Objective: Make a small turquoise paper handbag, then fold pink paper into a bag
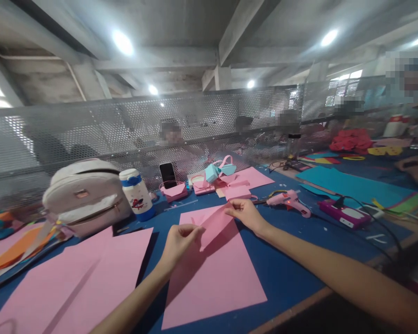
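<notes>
Between my two hands a small piece of pink paper (214,230) is held up at a tilt. My left hand (181,241) pinches its near left corner, and my right hand (245,214) pinches the far right end. Beneath it a large pink sheet (216,287) lies flat on the blue table (282,283). Right of my right hand rests a pink glue gun (289,202) with a small lit orange light. Folded pink paper pieces (237,191) lie just beyond my hands.
More pink sheets (87,273) lie at the left, before a pale backpack (87,197) and a white-blue bottle (136,195). A phone (167,175) leans at the back by a perforated metal screen (202,134). A purple power strip (344,214) and blue sheets (355,183) are on the right.
</notes>
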`<action>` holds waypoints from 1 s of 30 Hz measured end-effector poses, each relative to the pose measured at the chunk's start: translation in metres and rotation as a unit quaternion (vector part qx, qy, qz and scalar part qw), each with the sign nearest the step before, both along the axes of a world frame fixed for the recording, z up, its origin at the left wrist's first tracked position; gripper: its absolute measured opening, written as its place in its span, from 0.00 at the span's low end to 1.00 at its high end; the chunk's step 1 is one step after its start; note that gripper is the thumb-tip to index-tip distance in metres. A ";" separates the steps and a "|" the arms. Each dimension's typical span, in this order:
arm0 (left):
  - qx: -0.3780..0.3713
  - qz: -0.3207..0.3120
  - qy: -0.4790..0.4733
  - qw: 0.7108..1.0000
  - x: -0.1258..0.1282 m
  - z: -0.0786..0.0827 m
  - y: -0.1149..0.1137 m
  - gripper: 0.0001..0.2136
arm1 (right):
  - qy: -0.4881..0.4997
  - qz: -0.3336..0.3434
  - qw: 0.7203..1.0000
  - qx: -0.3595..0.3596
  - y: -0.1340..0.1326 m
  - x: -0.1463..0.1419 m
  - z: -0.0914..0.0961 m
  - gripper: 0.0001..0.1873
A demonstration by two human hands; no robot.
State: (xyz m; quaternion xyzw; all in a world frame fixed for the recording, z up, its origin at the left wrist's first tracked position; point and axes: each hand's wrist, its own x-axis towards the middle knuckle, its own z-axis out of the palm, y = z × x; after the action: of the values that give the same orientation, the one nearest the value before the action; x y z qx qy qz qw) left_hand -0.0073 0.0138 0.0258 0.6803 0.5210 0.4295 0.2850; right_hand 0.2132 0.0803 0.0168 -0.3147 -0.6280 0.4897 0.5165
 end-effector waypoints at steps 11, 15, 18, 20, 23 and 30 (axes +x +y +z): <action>0.050 -0.002 0.072 0.996 -0.005 0.006 -0.001 0.12 | -0.011 -0.023 0.999 0.022 0.003 0.002 -0.001 0.21; 0.058 -0.024 0.129 0.990 0.004 0.005 -0.006 0.12 | -0.035 -0.004 0.999 0.037 -0.009 -0.007 -0.002 0.18; 0.071 -0.018 0.169 0.983 0.012 0.003 -0.010 0.16 | -0.051 0.030 0.997 0.042 -0.022 -0.018 -0.006 0.14; 0.085 -0.009 0.195 0.977 0.016 0.002 -0.012 0.17 | -0.058 0.045 0.996 0.046 -0.028 -0.024 -0.009 0.12; 0.106 -0.001 0.229 0.968 0.017 0.000 -0.013 0.16 | -0.069 0.050 0.995 0.056 -0.033 -0.025 -0.011 0.12; 0.101 -0.011 0.236 0.966 0.016 0.000 -0.010 0.16 | -0.091 0.032 0.990 0.100 -0.035 -0.021 -0.005 0.10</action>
State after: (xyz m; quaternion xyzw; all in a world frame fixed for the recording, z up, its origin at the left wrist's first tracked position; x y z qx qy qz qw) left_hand 0.0091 0.0033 0.0254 0.7933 0.5201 0.3040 0.0885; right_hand 0.1922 0.0448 0.0119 -0.2845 -0.7282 0.4100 0.4698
